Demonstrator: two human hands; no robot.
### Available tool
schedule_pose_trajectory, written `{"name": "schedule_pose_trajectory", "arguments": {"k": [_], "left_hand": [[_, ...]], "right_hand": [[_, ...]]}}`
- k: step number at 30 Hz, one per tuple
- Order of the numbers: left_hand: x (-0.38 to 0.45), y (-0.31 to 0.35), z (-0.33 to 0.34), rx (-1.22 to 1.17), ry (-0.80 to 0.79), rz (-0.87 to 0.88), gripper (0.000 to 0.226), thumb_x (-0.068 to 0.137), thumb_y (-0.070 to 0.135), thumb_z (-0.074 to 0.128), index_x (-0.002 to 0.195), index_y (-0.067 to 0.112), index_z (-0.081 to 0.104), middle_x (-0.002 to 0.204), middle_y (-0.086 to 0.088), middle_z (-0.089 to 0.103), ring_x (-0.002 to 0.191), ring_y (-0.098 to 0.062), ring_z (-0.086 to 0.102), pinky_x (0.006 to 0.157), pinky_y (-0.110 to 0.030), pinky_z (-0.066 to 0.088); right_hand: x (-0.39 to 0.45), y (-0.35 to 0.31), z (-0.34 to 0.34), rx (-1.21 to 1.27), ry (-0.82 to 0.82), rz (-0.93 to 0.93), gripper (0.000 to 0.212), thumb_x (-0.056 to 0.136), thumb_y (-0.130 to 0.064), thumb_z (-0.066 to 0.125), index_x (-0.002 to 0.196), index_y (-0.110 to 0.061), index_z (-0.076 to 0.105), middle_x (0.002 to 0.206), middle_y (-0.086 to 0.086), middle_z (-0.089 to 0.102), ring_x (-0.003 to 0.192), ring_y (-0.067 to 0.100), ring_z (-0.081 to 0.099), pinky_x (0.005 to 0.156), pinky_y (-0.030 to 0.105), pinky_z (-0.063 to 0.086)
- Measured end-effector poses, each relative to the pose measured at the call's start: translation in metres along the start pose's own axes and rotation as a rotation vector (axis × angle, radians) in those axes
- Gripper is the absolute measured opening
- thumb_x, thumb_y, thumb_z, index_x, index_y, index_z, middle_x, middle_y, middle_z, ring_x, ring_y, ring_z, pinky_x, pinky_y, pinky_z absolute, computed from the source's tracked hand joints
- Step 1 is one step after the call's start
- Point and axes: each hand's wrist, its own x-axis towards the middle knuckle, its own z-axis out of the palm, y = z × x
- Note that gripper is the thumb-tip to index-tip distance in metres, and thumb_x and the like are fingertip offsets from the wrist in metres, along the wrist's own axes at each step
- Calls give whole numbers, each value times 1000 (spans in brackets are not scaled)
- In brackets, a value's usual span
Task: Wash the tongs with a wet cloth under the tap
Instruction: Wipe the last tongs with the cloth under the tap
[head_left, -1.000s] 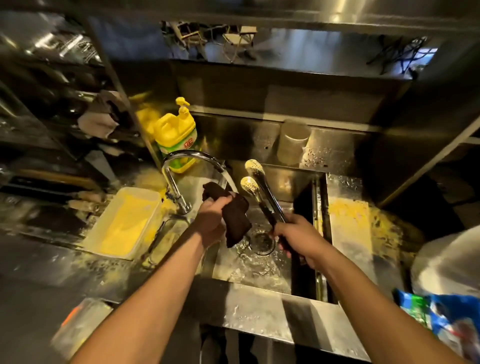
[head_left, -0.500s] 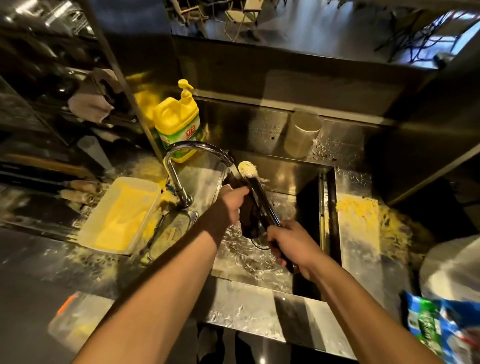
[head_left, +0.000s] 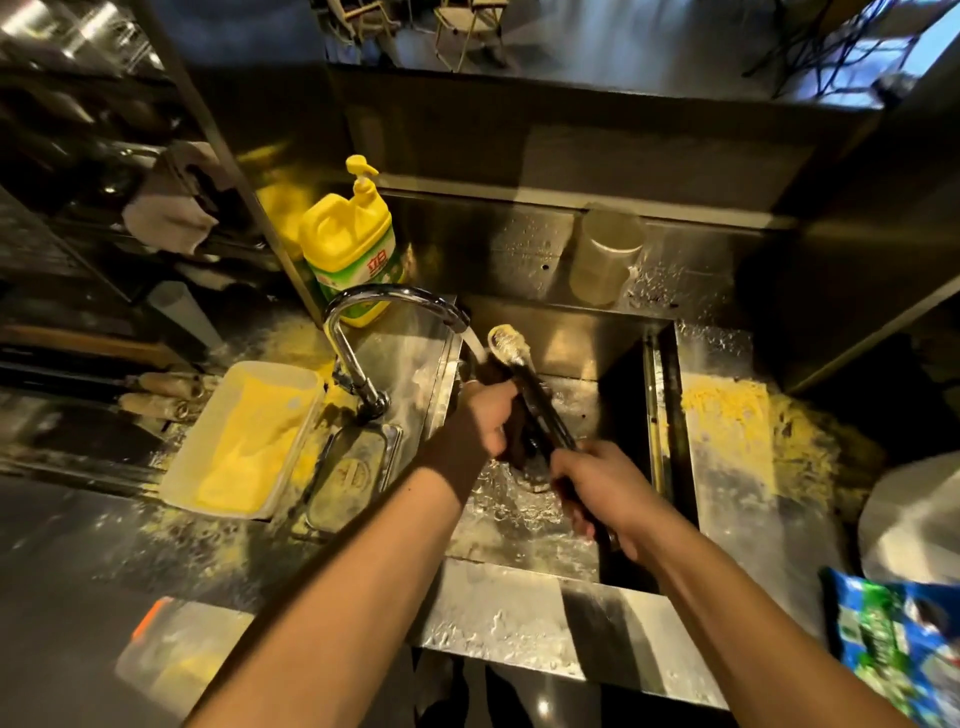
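Metal tongs (head_left: 540, 395) point up and away over the steel sink (head_left: 660, 415), their round tips (head_left: 508, 343) coated in yellow crumbs. My right hand (head_left: 597, 488) grips the tongs' handle end. My left hand (head_left: 485, 421) presses a dark cloth (head_left: 514, 441) against the tongs' arms; most of the cloth is hidden by the hand. The curved chrome tap (head_left: 374, 322) runs, and its stream falls just left of the tongs' tips onto my left hand.
A yellow soap pump bottle (head_left: 350, 244) stands behind the tap. A white tray of yellow crumbs (head_left: 249, 441) and a small metal tray (head_left: 353, 473) lie left of the sink. Crumbs cover the right counter (head_left: 727, 415). A blue packet (head_left: 893, 639) lies at the right front.
My left hand moved the cloth from beside the tongs onto their arms. The tongs' two tips have closed together and sit nearer the tap's stream.
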Motion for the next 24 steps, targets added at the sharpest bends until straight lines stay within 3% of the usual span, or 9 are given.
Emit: {"name": "schedule_pose_trajectory", "arguments": {"k": [4, 7, 9, 11, 13, 15, 19, 21, 24], "left_hand": [[4, 3, -4, -57, 20, 1, 18, 97, -4, 50, 113, 1, 55, 74, -16, 72, 60, -26, 70, 54, -39, 59], [1, 0, 0, -2, -19, -5, 13, 96, -3, 52, 103, 1, 62, 79, -14, 69, 64, -23, 68, 62, -36, 59], [-1, -3, 3, -2, -25, 5, 12, 91, -9, 56, 86, 1, 61, 67, -13, 69, 50, -20, 68, 51, -31, 60], [2, -1, 1, -41, 54, 65, 12, 90, -11, 54, 90, -3, 61, 60, -12, 69, 48, -21, 68, 44, -30, 57], [6, 0, 4, -47, 61, 87, 15, 89, -12, 56, 98, -2, 64, 69, -13, 69, 58, -24, 68, 54, -35, 59], [4, -5, 9, -43, -7, 66, 13, 87, -13, 59, 92, -1, 64, 74, -16, 67, 60, -25, 67, 64, -40, 60], [9, 3, 13, -50, 54, 79, 34, 87, -12, 59, 120, -5, 59, 101, -25, 65, 78, -31, 67, 78, -48, 60], [17, 11, 8, -33, 143, 130, 26, 89, -11, 53, 112, 1, 58, 104, -25, 67, 85, -33, 69, 78, -49, 61], [19, 17, 8, -22, 212, 205, 10, 94, 1, 55, 96, 10, 56, 97, -20, 67, 76, -26, 69, 71, -40, 61]], "right_hand": [[-2, 5, 7, -15, -3, -22, 10, 83, -19, 55, 78, -10, 58, 45, -5, 49, 35, 11, 39, 36, 23, 33], [-2, 5, 2, -14, 2, -30, 11, 81, -18, 55, 73, -10, 56, 44, -5, 48, 34, 13, 38, 35, 22, 32], [-1, 3, 1, -45, 22, -39, 13, 83, -19, 56, 73, -11, 58, 45, -4, 48, 34, 12, 38, 36, 22, 32], [-2, 3, 2, -89, 9, -49, 12, 82, -22, 57, 74, -13, 58, 45, -6, 48, 35, 12, 40, 36, 24, 33], [-3, 2, -2, -101, 10, -58, 11, 81, -22, 57, 75, -12, 58, 44, -7, 48, 34, 12, 40, 35, 23, 33], [-1, -4, -4, -91, 41, -68, 12, 82, -20, 57, 73, -11, 57, 43, -6, 47, 34, 13, 40, 35, 23, 33], [-3, -7, -1, -88, 12, -90, 12, 85, -19, 57, 77, -11, 58, 47, -4, 47, 35, 12, 39, 36, 23, 33], [-10, -3, -7, -87, -12, -82, 11, 84, -21, 57, 80, -10, 58, 49, -3, 48, 35, 12, 38, 37, 24, 32], [-20, 2, -28, -56, -35, -49, 23, 74, -35, 63, 81, -14, 63, 52, 4, 49, 36, 16, 35, 37, 25, 30]]}}
